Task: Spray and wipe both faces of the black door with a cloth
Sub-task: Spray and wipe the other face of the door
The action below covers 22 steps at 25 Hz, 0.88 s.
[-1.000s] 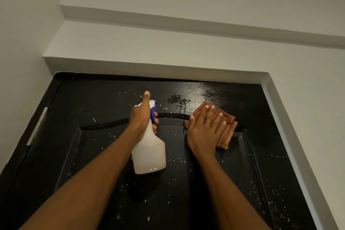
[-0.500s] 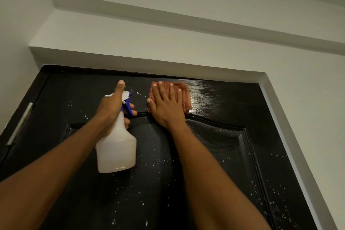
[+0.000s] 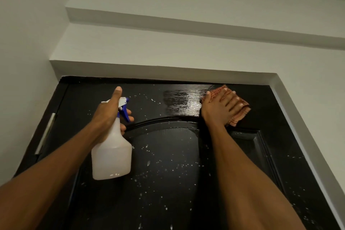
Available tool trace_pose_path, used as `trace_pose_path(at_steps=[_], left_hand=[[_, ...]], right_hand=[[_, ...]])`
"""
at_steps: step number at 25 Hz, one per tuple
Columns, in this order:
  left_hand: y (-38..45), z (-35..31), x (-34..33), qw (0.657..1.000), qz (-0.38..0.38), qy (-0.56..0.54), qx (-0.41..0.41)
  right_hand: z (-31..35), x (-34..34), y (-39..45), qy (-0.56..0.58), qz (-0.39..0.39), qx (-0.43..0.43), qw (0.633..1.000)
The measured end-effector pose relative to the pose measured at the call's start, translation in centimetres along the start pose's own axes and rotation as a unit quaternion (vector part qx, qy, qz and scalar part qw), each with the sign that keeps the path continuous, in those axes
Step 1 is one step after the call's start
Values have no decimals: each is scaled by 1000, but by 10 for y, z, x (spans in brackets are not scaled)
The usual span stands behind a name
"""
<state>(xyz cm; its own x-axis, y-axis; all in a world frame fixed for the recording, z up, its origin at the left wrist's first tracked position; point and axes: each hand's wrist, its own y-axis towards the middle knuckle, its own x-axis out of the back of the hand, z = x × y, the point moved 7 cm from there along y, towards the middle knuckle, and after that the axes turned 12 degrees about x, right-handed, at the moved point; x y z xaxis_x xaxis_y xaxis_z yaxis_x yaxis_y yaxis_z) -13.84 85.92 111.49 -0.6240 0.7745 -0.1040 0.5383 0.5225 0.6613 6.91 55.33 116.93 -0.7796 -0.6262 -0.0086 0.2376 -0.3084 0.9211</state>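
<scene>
The black door [image 3: 168, 173] fills the lower part of the head view, seen from below, with its top edge set under a white wall recess [image 3: 168, 69]. Both arms are raised against its upper face. A red checked cloth [image 3: 240, 115] is pressed flat on the door near the top right corner, just below the door's top edge and above the arched moulding [image 3: 158, 120] of the door's inset panel. The cloth is covered by the right hand [image 3: 221, 106], whose fingers are held straight and slightly spread, palm down on the fabric; only the cloth's edges are seen around the fingers. A wet, glossy streak [image 3: 183, 101] is seen on the door just left of the cloth.

A white spray bottle [image 3: 112, 157] with a blue trigger is held in front of the door's upper left part, well apart from the cloth. Its neck is gripped by the left hand [image 3: 108, 115], with the fingers curled round the trigger side and the thumb stretched upward past the nozzle. White droplets are scattered over the door's panel below both hands. A pale hinge [image 3: 45, 132] is seen at the door's left edge.
</scene>
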Motion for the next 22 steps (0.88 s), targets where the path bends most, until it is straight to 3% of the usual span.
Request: trace_pose_path(at_steps=[4,7,10,12,15,18,20,22], left_hand=[[6,0,20,1000,3,0,-5],[10,19,32,1000,-1,-2,22],[8,36,33,999,-2,-8,32],[5,41,30,999,4,-15,35],[7,45,27,997,23,-36,60],[8,48,32,996,31,-23,75],[6,49,33,996,42,-28,72],[6,46,36,996,41,-38,68]], right_hand=[[110,-27,4,-17,48,162,985],[193,-46,-38,-44,86,334,938],[208,-58,-83,-80,137,488,858],[181,-51,-86,-86,149,522,835],[94,-27,-56,-97,99,409,902],[-13,2,-47,-41,46,165,984],[-54,10,-55,5,24,-3,1000],[-49,4,-65,7,7,-73,997]])
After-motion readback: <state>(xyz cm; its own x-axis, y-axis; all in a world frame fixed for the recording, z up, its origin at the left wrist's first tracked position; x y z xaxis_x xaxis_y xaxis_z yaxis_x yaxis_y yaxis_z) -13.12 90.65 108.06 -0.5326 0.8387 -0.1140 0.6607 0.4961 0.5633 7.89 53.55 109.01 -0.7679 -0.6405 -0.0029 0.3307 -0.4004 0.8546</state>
